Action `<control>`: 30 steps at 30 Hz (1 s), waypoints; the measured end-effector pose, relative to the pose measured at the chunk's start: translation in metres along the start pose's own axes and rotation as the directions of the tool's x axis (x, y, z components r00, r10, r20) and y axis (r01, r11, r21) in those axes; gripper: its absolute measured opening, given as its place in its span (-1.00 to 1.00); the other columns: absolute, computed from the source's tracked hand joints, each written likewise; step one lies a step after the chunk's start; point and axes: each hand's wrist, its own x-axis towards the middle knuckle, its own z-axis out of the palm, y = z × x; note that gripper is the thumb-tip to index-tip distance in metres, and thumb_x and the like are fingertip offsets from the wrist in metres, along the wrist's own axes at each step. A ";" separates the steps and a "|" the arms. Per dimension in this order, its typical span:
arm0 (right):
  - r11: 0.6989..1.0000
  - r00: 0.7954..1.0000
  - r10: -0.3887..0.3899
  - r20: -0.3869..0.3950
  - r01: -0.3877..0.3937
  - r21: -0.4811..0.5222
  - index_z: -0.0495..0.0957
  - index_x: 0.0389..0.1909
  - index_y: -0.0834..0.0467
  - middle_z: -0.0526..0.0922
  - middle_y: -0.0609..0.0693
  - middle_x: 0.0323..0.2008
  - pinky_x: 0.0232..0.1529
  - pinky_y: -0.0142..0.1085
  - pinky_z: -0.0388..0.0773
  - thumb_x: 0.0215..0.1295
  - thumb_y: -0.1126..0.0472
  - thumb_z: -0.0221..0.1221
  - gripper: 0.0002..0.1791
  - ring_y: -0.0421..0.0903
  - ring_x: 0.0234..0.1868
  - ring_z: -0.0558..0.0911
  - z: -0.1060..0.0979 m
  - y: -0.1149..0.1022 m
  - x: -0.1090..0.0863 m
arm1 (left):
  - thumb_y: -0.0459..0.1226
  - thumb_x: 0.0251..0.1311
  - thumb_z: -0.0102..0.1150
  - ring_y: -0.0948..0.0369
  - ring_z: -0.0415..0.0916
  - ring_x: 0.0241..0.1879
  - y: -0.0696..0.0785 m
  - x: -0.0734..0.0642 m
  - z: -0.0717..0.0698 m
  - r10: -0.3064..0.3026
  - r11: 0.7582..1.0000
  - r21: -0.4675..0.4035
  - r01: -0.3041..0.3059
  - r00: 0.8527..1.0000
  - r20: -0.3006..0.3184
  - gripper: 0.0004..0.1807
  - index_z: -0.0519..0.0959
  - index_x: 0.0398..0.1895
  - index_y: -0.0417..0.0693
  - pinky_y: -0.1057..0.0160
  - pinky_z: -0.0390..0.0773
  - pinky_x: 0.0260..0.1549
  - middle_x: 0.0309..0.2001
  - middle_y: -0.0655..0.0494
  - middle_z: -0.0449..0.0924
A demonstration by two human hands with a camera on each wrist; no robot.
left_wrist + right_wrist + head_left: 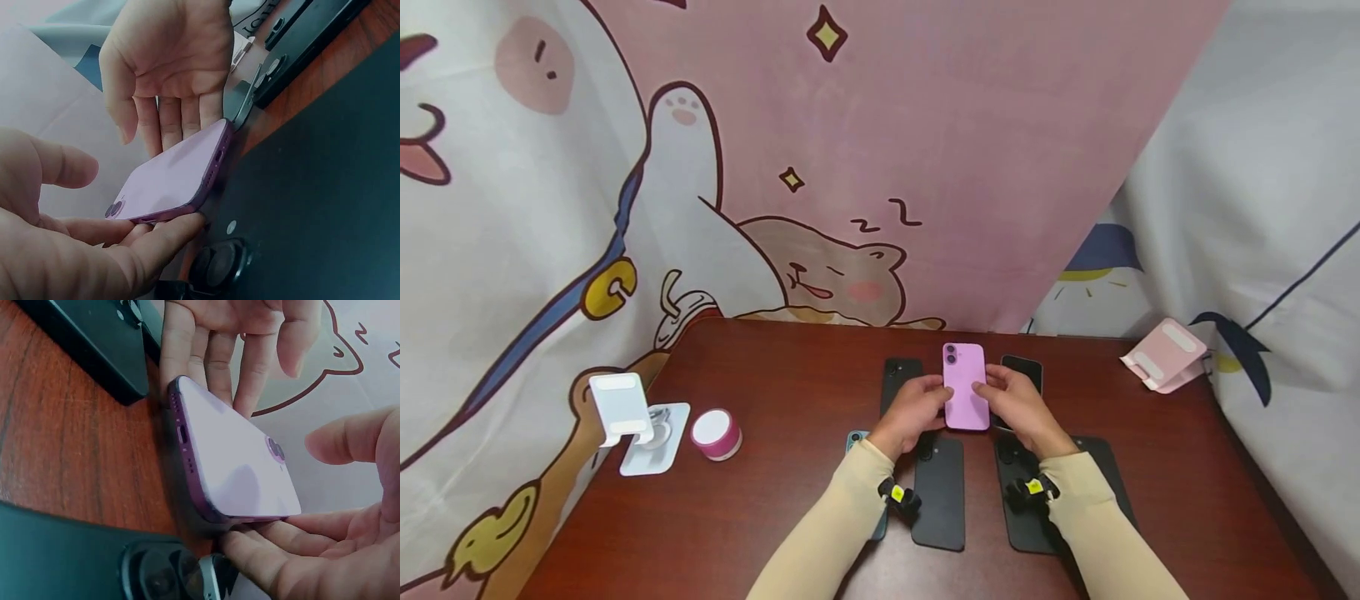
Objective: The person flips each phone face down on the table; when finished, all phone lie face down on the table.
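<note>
A purple phone [966, 387] lies between my two hands, its camera side facing up. The fingers of my left hand [917, 408] touch its left edge, and those of my right hand [1022, 404] touch its right edge. In the left wrist view, fairly straight left fingers [169, 240] reach under the rim while the thumb stands apart above it. The right wrist view shows the right fingers [269, 553] along the other side, thumb likewise lifted off. Behind the left hand is a black phone [901, 377]; beside the right hand is a silver-edged dark phone [1024, 368].
Nearer on the brown table [797, 492] lie a blue phone [878, 527], a dark phone [938, 500] and another dark phone [1026, 529], partly under my forearms. A white stand [651, 454] and pink-and-white jar [717, 435] are left; a pink stand [1168, 354] is back right.
</note>
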 end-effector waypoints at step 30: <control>0.993 0.999 0.000 0.048 0.006 -0.120 0.14 0.56 0.48 0.41 0.46 0.45 0.26 0.08 0.61 0.60 0.09 0.13 -0.24 0.31 0.38 0.56 -0.012 -0.001 -0.025 | -0.22 0.55 0.09 -0.07 0.61 0.30 0.001 -0.009 0.002 0.064 0.974 0.215 -0.075 0.996 0.056 -0.44 0.41 0.44 -0.45 -0.06 0.63 0.26 0.35 -0.27 0.56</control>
